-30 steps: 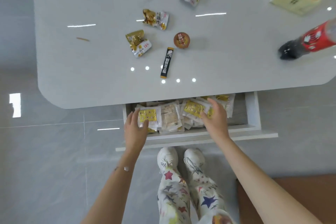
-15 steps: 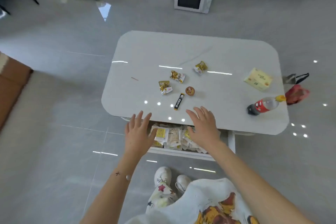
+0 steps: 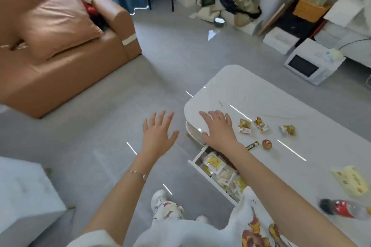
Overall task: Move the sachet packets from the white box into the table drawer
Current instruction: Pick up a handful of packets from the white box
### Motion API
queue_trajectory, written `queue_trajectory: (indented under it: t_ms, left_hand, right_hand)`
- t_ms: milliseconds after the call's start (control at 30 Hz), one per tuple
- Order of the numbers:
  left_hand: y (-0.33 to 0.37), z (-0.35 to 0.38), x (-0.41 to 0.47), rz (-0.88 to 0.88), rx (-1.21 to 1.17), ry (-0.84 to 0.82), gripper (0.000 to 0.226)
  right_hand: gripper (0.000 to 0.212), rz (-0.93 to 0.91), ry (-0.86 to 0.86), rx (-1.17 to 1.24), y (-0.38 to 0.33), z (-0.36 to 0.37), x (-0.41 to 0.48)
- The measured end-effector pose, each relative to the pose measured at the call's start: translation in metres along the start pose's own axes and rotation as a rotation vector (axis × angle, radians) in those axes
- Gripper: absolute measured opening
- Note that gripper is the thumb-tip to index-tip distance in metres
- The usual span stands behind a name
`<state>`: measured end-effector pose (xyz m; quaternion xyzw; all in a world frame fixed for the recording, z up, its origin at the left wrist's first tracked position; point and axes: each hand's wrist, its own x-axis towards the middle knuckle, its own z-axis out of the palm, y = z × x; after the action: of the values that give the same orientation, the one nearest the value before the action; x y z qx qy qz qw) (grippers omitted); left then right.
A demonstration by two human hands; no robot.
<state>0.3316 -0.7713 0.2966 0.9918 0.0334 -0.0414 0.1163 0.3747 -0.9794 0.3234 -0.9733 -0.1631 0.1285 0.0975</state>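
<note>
Hovering empty with fingers spread wide, left hand (image 3: 158, 134) over floor and right hand (image 3: 218, 128) over the table (image 3: 261, 94) corner seem freed for another load from the box (image 3: 24, 196), sachets (image 3: 214, 162) heaped in the open drawer (image 3: 208, 180).

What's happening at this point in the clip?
A person stands at a white table, both hands empty with fingers spread. The left hand hangs over the floor, and the right hand is over the table's corner. The drawer below is open and packed with sachet packets. A few snack wrappers lie on the tabletop.
</note>
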Motion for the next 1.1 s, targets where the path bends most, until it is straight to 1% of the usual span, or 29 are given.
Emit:
queue_trajectory:
  t_ms: [267,433,567,833,1000,1100]
  left_hand:
    - [-0.148,-0.029,-0.036,-0.246,-0.039,-0.014,0.066]
    - [-0.235,-0.055,-0.054,-0.389,-0.075,0.044,0.066]
    - [-0.3,-0.074,-0.07,-0.517,-0.092,0.1,0.066]
    - [-0.414,-0.095,-0.099,-0.853,-0.114,0.183,0.069]
    - [-0.471,-0.1,-0.11,-1.085,-0.114,0.224,0.068]
    - [-0.495,-0.104,-0.122,-1.249,-0.155,0.274,0.066]
  right_hand:
    - [0.069,-0.225,-0.105,-0.049,-0.156,0.023,0.075]
    - [0.069,-0.353,-0.112,-0.112,-0.255,0.04,0.116]
    - [0.068,-0.479,-0.136,-0.106,-0.333,0.05,0.145]
    - [0.068,-0.805,-0.198,-0.146,-0.481,0.065,0.209]
    - [0.063,-1.002,-0.23,-0.07,-0.566,0.074,0.251]
    - [0.061,-1.1,-0.285,-0.056,-0.612,0.078,0.269]
